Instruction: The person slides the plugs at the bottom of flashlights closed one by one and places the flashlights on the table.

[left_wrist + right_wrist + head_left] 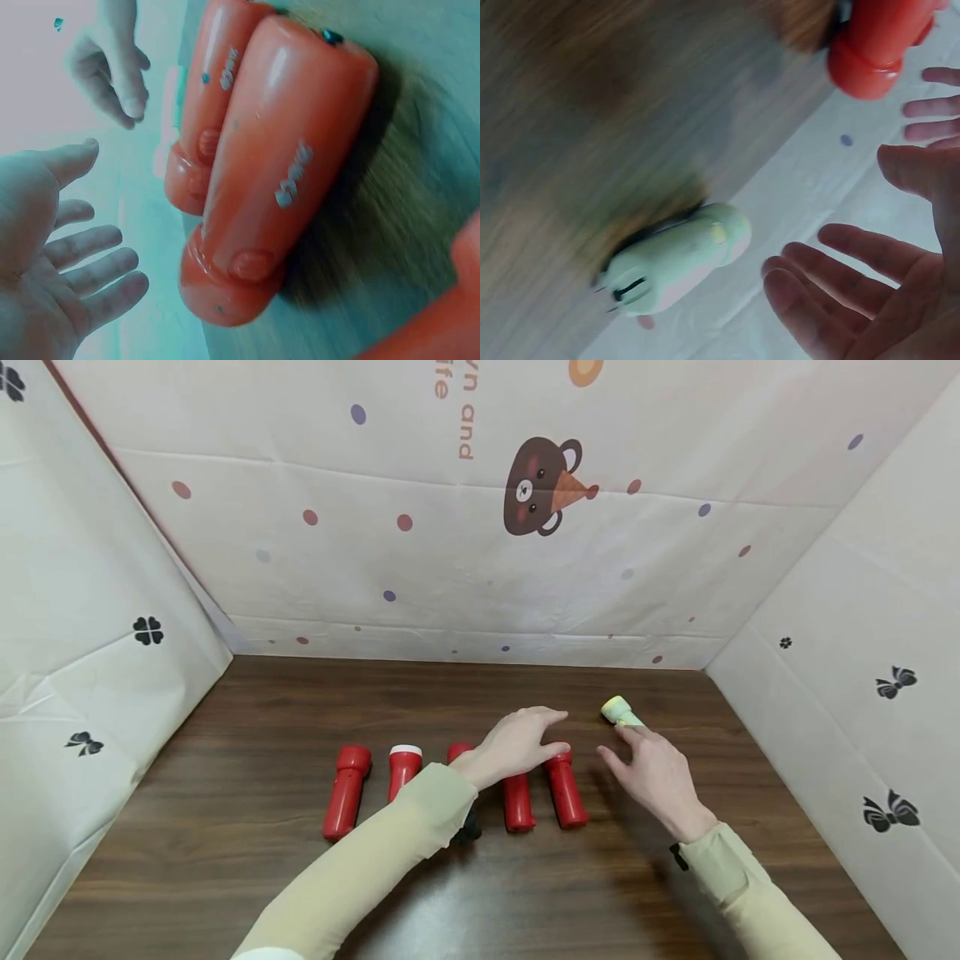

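Note:
Several red flashlights stretch across the wooden table, including one at the left end point(347, 793) and a white-rimmed one point(405, 767). My left hand point(517, 747) hovers over the right part of this row with fingers spread, holding nothing. It partly covers a red flashlight point(518, 803), and its thumb overlaps the head of the rightmost red flashlight point(567, 792). A pale green flashlight point(679, 259) with a yellow rim lies farther back on the right. Beside it is my right hand point(660, 777), fingers extended and apart from the flashlight in the right wrist view.
A printed white sheet point(450, 568) with a bear figure rises behind the table point(247, 760). Similar sheets stand at the left point(67, 635) and right point(847, 727). A small black object point(468, 828) shows under my left forearm.

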### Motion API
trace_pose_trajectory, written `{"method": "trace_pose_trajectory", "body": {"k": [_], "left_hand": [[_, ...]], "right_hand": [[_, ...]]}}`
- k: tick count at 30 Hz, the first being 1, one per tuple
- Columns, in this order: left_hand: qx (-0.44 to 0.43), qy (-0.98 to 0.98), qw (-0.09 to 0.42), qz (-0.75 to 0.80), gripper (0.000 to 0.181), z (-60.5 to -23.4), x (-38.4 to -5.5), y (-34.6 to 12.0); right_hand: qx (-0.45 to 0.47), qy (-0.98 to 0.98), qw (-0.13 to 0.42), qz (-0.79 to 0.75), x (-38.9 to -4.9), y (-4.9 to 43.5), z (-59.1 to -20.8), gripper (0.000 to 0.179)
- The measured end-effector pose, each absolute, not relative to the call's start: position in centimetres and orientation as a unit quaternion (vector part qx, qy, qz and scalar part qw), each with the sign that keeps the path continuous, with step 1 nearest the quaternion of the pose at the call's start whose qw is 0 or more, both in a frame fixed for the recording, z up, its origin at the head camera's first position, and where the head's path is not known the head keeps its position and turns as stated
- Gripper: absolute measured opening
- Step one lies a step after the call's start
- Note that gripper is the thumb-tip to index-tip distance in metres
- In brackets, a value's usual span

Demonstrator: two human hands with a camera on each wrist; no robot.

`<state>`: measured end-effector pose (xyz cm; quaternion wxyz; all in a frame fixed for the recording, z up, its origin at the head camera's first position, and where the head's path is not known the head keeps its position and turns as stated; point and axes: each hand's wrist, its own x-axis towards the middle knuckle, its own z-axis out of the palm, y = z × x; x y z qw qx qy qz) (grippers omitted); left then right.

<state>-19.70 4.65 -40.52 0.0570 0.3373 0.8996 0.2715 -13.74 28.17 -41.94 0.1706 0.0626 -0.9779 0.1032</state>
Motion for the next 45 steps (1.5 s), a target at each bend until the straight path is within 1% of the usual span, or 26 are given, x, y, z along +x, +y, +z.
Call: {"method": "trace_pose_trajectory", "body": {"k": [7,18,26,32,35,45], "left_hand": [[0.328,0.894,0.044,0.302,0.057,-40.5,-19.1,5.5],[0.302,0.893,0.05,0.329,0.057,-40.7,-18.4,6.6],[0.299,0.887,0.054,0.347,0.057,-40.7,-18.0,7.4],[0.292,0.885,0.054,0.358,0.055,-40.8,-17.5,8.3],[0.288,0.886,0.051,0.361,0.055,-40.9,-17.3,8.9],[0.255,0.883,0.055,0.39,0.055,-41.2,-16.7,10.2]], "right_hand": [[0.058,-0.983,0.152,0.088,-14.9,29.8,-42.2,0.052],[0.057,-0.988,0.121,0.079,-17.3,31.8,-42.4,0.056],[0.044,-0.993,0.07,0.088,-18.8,33.0,-42.3,0.059],[0.037,-0.995,0.026,0.088,-19.8,33.7,-42.0,0.057],[0.034,-0.995,0.013,0.089,-20.1,33.8,-41.8,0.055],[0.04,-0.995,-0.014,0.09,-20.9,34.0,-41.4,0.037]]}}
